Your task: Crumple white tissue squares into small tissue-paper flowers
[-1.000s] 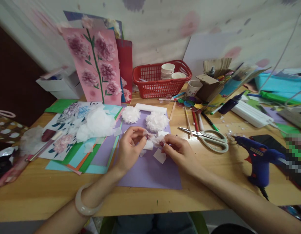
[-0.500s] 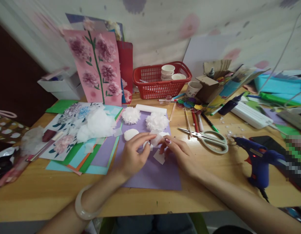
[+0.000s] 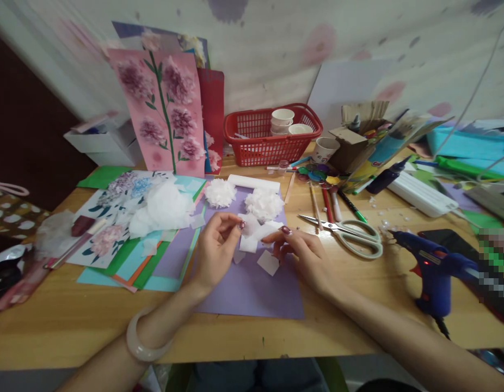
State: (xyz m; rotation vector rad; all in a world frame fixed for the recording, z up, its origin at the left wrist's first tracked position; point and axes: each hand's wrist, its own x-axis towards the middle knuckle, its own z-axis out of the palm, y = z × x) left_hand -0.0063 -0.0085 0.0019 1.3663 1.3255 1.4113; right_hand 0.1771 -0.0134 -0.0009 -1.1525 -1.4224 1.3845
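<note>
Over a purple paper sheet point(image 3: 252, 288) my left hand point(image 3: 217, 247) pinches a piece of white tissue paper point(image 3: 254, 228) between thumb and fingertips. My right hand point(image 3: 303, 253) holds the other end of the same tissue, fingers curled. Small white tissue squares point(image 3: 268, 262) lie on the purple sheet just under my hands. Two finished white tissue flowers point(image 3: 220, 193) point(image 3: 263, 203) rest at the far end of the sheet. A pale bangle point(image 3: 143, 340) circles my left wrist.
Scissors point(image 3: 350, 233) and a blue glue gun point(image 3: 434, 267) lie to the right. A red basket point(image 3: 272, 133) with paper cups stands behind, next to a pink flower card point(image 3: 164, 109). Loose tissue point(image 3: 164, 207) and coloured sheets sit at left; pens and clutter at right.
My hands lowered to the sheet half a second ago, then rose again; the tissue piece is now pulled out wider between them.
</note>
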